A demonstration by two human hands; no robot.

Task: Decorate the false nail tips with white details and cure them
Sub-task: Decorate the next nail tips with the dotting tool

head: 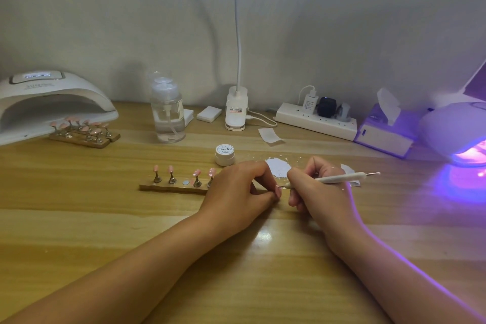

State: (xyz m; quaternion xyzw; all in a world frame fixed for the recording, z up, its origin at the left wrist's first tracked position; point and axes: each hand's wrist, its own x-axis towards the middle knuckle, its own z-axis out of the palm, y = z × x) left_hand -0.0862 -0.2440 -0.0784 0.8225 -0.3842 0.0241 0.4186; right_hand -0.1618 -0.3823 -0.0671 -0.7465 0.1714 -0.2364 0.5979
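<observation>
My left hand [240,189] pinches a small nail-tip stand at its fingertips, mostly hidden by the fingers. My right hand [314,187] grips a white dotting pen [339,178]; its metal tip touches the held nail near my left thumb. A wooden holder strip [171,188] to the left carries several pink nail tips [196,173] on metal stands, with one bare magnet spot. A small white gel pot [225,154] stands behind my left hand. White gel is smeared on the table [277,166] behind my hands.
A white curing lamp [50,102] sits far left with two more strips of pink tips [84,131] before it. A second lamp [457,131] glows purple at right. A pump bottle [168,113], clip lamp base [236,110], power strip [315,121] and tissue box [386,129] line the back.
</observation>
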